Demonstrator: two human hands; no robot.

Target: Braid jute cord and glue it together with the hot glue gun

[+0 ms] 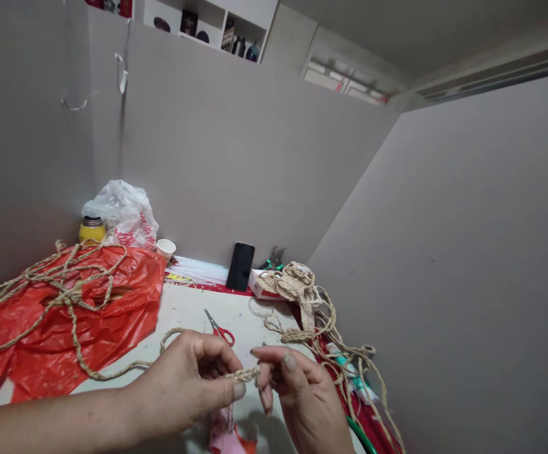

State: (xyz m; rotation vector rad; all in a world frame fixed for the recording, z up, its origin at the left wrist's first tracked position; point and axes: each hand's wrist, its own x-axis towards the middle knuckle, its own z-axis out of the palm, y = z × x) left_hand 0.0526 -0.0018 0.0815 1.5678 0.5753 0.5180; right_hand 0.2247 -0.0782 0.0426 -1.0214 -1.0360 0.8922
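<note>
Near the bottom centre, my left hand (193, 378) pinches a braided straw cord (244, 375) between thumb and fingers. The cord's short end sticks out to the right. My right hand (299, 394) is at that end, its fingers curled close to the tip; whether they grip it is hard to make out. From behind my left hand the braid runs left across the table and up onto a red plastic bag (132, 309), where more of it lies in loose loops. Red-handled scissors (220, 329) lie just beyond my hands.
A black phone (240, 266) leans at the table's back edge, with a white cup (166, 248) and yellow jar (92, 231) farther left. Coiled braid (297, 284) and loose strands lie at right. Green-handled pliers (274, 258) are behind. Grey panels surround the table (186, 312).
</note>
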